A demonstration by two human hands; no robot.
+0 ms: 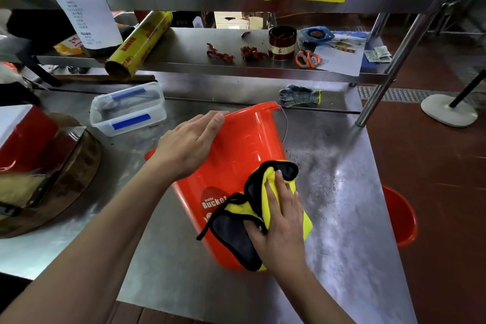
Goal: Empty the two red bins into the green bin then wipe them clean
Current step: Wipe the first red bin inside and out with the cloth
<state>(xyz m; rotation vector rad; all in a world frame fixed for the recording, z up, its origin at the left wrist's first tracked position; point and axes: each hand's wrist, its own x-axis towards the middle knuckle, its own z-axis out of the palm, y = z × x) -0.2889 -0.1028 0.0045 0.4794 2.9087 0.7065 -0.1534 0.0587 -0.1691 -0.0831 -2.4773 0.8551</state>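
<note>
- The stainless steel desk [342, 218] carries a red plastic bucket [236, 155] lying on its side at centre, its long axis running from the near base to the far rim.
- A second red plastic bin [402, 218] sits on the floor, right of the desk.
- The left hand [189, 147] rests flat on the bucket's upper left wall, fingers straight.
- The right hand [282, 221] presses a yellow-and-black cloth [252, 208] against the near right wall, thumb hidden; the unwiped length lies farther off, towards the rim.
</note>
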